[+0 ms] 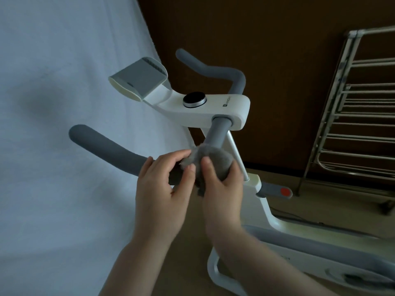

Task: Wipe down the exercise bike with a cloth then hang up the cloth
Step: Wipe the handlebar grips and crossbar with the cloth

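Observation:
A white exercise bike [224, 110] with grey padded handlebars fills the middle of the view. A grey fuzzy cloth [215, 160] is wrapped round the bend of the near handlebar [111, 146]. My right hand [220, 189] grips the cloth and the bar under it, thumb on top. My left hand [162, 189] pinches the cloth's loose left edge with thumb and fingertips, right beside the right hand. The far handlebar [213, 69], the round black knob [194, 99] and the grey tablet holder [141, 76] stand free above the hands.
A pale curtain [64, 124] hangs at the left, close behind the near handlebar. A metal drying rack [352, 124] stands at the right against a dark brown wall. The bike's frame with a red-buttoned lever [277, 191] runs down to the right over a tan floor.

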